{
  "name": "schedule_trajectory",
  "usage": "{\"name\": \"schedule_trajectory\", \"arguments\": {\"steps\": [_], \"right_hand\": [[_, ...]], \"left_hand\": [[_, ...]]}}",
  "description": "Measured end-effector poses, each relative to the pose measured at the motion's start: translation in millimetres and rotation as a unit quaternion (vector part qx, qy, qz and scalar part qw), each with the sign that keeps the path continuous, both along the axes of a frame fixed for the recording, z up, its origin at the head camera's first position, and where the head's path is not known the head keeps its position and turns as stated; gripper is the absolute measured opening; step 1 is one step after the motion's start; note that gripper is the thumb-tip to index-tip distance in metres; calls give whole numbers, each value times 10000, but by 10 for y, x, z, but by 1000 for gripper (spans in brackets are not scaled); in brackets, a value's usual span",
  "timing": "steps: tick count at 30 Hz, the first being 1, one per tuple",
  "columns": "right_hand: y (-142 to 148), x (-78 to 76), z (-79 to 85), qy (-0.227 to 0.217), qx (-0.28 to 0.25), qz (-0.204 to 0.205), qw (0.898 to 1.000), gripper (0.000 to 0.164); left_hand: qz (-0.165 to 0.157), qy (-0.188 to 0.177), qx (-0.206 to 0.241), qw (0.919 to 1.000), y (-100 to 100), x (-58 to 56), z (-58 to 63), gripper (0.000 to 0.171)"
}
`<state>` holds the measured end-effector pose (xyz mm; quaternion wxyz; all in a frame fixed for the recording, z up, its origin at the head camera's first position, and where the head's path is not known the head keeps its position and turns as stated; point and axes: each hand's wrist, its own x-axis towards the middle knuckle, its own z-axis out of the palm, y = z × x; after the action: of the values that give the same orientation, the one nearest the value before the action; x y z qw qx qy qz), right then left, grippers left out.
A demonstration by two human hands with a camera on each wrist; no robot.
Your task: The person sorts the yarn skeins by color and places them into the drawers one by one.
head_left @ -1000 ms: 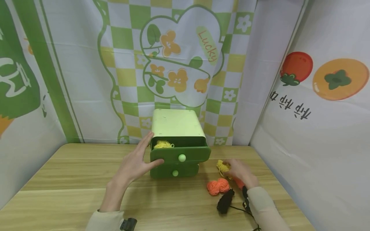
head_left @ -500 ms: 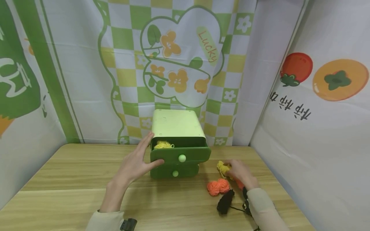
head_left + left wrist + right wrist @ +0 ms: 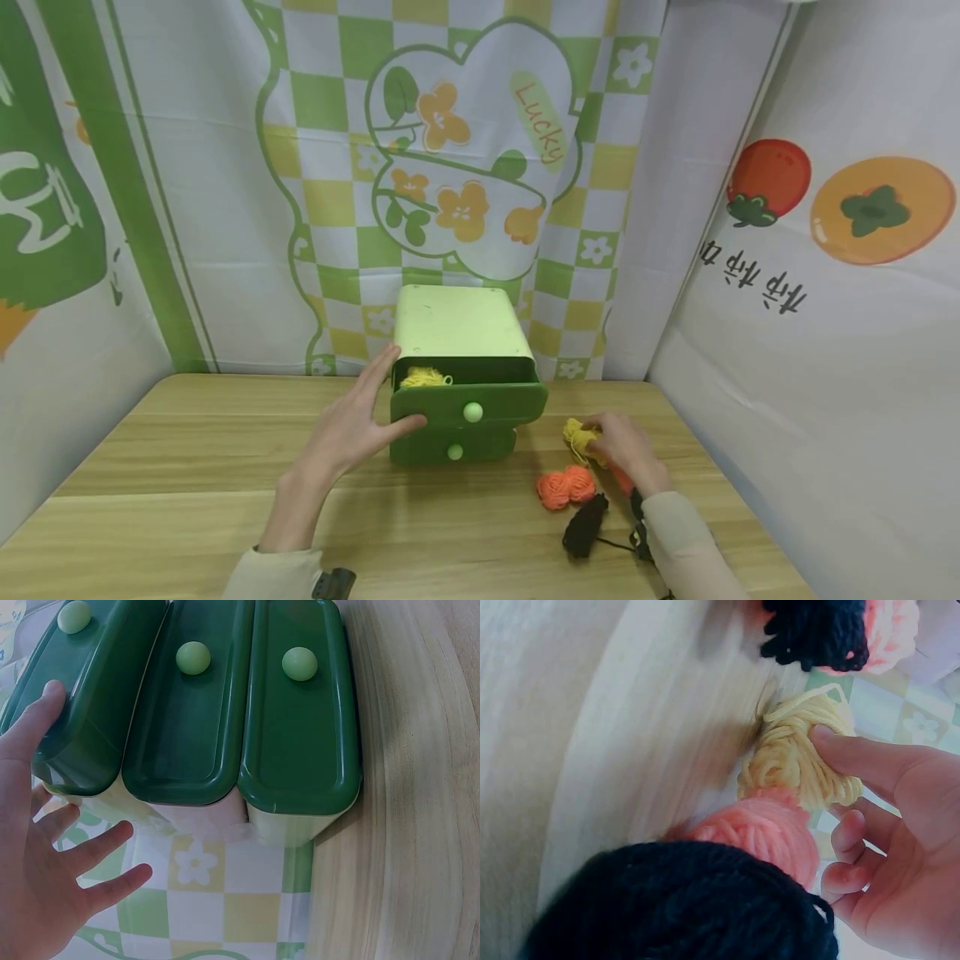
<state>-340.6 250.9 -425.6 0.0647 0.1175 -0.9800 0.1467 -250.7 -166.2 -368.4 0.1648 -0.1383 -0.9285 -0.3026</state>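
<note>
A pale-green cabinet with dark-green drawers stands at the back of the table. Its top drawer is pulled out, with yellow yarn inside at the left. My left hand is at the cabinet's left side, thumb on the top drawer's front; the left wrist view shows its fingers spread and fairly straight. To the right of the cabinet, my right hand pinches a yellow yarn skein between thumb and fingers. The skein appears low over the table or resting on it. Orange yarn lies right against it.
In front of the yellow skein lie an orange yarn bundle and a black yarn bundle with a loose strand. More black yarn is partly under the right sleeve. Printed cloth hangs behind the wooden table.
The right hand's fingers have shifted very slightly around the yellow skein. The left hand, the cabinet and the pulled-out drawer stay where they were.
</note>
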Motion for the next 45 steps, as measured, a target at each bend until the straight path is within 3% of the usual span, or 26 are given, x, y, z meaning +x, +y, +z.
{"name": "schedule_trajectory", "arguments": {"steps": [9, 15, 24, 34, 45], "right_hand": [[4, 1, 36, 26, -99, -64, 9999, 33], [5, 2, 89, 329, -168, -3, 9993, 30], [-47, 50, 275, 421, -396, -6, 9983, 34], [-76, 40, 350, 981, -234, 145, 9948, 31], [-225, 133, 602, 2154, -414, 496, 9744, 24]], "left_hand": [[-5, -29, 40, 10000, 5, 2, 1, 103], [-2, -28, 59, 10000, 2, 6, -1, 103], [-1, -28, 68, 10000, 3, 0, -6, 103], [-11, -33, 72, 10000, -3, -3, -20, 103], [-14, -32, 53, 10000, -4, -2, -17, 103]]}}
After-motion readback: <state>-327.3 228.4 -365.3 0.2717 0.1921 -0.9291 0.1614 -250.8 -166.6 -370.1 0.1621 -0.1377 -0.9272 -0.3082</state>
